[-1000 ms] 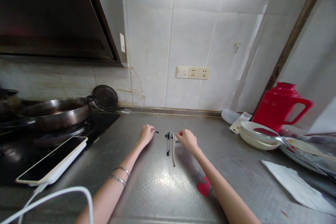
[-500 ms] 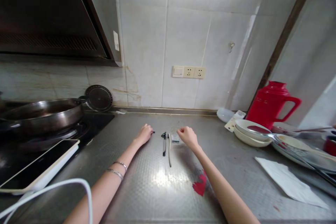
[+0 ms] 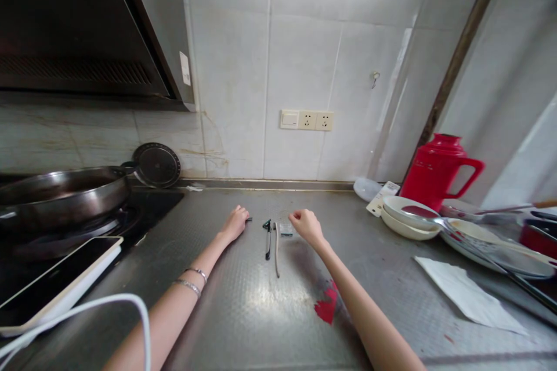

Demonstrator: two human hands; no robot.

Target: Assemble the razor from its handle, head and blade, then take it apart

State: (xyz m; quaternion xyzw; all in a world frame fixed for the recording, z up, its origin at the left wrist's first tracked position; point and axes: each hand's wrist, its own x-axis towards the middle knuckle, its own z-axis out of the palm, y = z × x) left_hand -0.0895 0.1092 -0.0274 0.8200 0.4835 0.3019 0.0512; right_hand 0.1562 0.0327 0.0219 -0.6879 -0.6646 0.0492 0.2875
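My left hand (image 3: 236, 222) rests closed on the metal counter, a small dark piece (image 3: 249, 219) poking out at its fingertips; what it belongs to is hidden. To the right lies a thin black razor-like item with a green head (image 3: 267, 241). Beside that, a pale toothbrush (image 3: 277, 252) points toward me. A small clear packet (image 3: 286, 229) sits between the toothbrush and my right hand (image 3: 307, 225). My right hand is curled into a fist low over the counter, and whatever its fingers may hold cannot be made out.
A pan (image 3: 65, 197) stands on the stove at left, with a phone (image 3: 56, 284) and white cable (image 3: 130, 297) nearer. At right are a red thermos jug (image 3: 430, 171), stacked bowls (image 3: 411, 225) and a paper napkin (image 3: 470, 295). A red patch (image 3: 326, 304) marks the counter.
The whole view has shifted slightly, so everything appears a little farther left. Both hands keep almost the same places and closed poses among the small items.
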